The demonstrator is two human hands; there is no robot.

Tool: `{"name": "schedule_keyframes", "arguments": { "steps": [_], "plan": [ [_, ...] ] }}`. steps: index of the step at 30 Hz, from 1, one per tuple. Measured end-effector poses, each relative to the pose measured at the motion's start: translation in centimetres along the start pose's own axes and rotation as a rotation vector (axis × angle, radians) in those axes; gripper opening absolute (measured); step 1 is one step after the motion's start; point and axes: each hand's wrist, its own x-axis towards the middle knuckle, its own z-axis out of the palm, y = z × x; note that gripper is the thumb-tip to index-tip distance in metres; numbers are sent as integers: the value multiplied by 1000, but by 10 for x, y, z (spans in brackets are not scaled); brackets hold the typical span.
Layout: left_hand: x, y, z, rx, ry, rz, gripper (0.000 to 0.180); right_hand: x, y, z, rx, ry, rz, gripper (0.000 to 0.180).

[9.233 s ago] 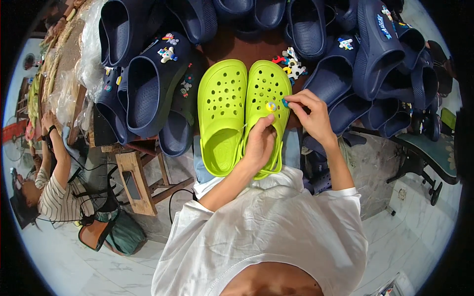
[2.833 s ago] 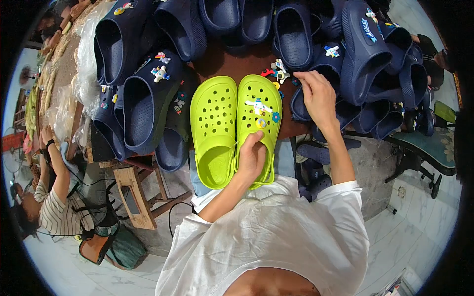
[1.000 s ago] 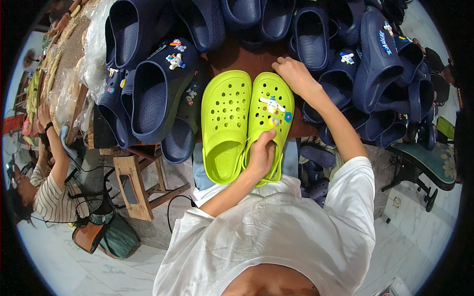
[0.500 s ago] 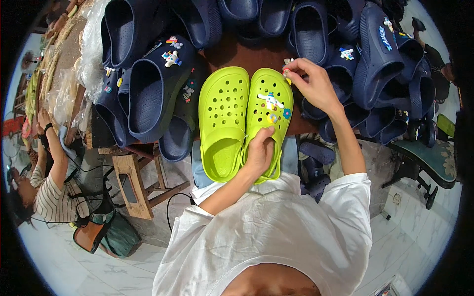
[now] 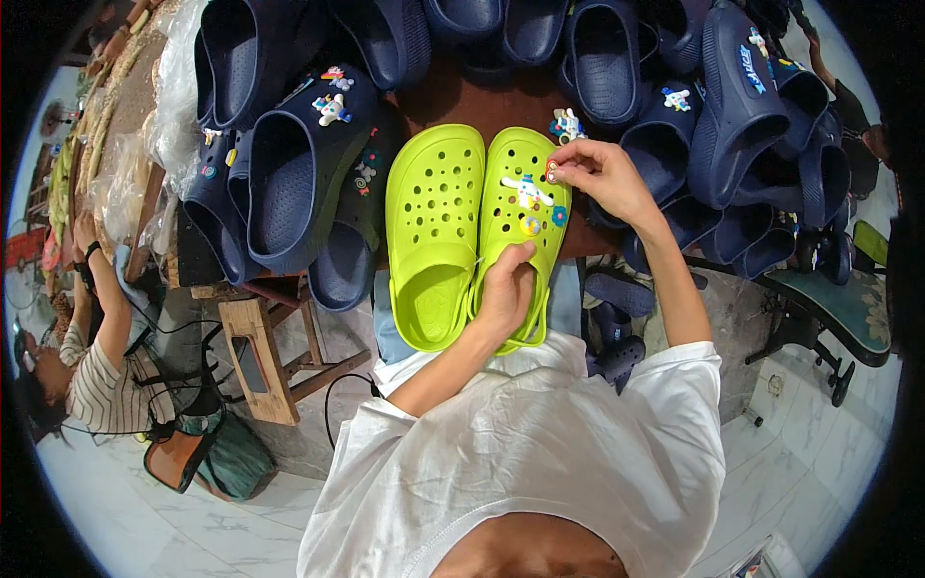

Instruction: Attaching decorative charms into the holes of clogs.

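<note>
Dark blue clogs stood near the left edge of the desk, some with little charms on them. Next came the left green clog, its toe over the desk and its heel poking out past the near edge. It looked light and bendy, like foam, and not likely to break. The left hand was at the mouth of the right green clog, with its thumb pressed on the rim and the other fingers out of sight. That seemed a good place to hold, since the rim looked thick and not too slippery. This clog lay right beside the first, also across the near edge, and wore a white charm, a yellow charm and a blue flower charm. Over the right side of its toe was a red and white charm, tiny and probably a bit rubbery, so easy to drop and best held by its sides. The grip of the right hand was pinching it between finger and thumb. A heap of charms lay just past that hand, toward the far edge. More navy clogs filled the desk's right side.
</note>
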Motion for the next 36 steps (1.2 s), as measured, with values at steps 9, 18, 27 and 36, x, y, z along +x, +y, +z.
{"name": "schedule_keyframes", "arguments": {
  "steps": [9, 18, 27, 36],
  "plan": [
    [1, 1, 0, 3, -22, -13, 35, 2, -8, 4, -23, -20, 18, 18],
    [-1, 2, 5, -1, -44, -7, 36, 3, -7, 8, -31, 28, -4, 20],
    [-1, 2, 2, 11, -41, -13, 34, 7, -11, 5, -98, -30, 66, 16],
    [1, 0, 1, 10, -55, -5, 33, 10, -20, 7, -203, -10, 91, 16]
  ]
}}
